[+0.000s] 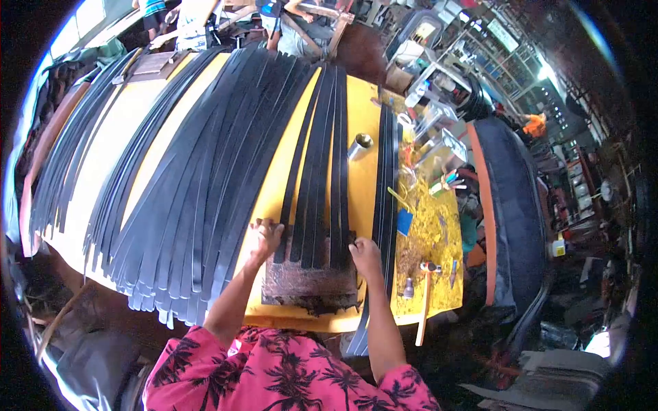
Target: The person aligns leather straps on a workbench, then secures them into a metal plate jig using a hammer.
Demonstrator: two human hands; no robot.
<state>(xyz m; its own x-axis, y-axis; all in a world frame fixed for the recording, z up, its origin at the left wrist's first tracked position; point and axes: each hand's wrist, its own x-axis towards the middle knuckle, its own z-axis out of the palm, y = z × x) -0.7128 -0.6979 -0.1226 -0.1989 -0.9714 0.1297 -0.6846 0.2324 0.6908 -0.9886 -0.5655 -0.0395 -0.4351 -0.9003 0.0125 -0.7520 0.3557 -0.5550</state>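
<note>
Several long black strips (313, 185) run toward me over the yellow table, their near ends lying on a worn brown board (308, 284). My left hand (265, 240) is at the board's left side, fingers curled against the leftmost strip (285, 236). On the other side my right hand (367, 258) is closed, thumb and fingers together beside the rightmost strip (340, 240). Whatever either hand pinches is hidden by the fingers. Just right of my right hand, more black strips (386, 205) lie lengthwise.
A big fanned pile of black strips (199, 185) covers the table's left half. A metal cup (360, 146) stands beyond the board. To the right lie a hammer (426, 294), a blue piece (404, 222) and clear boxes (445, 147). Other people (291, 34) are beyond the table.
</note>
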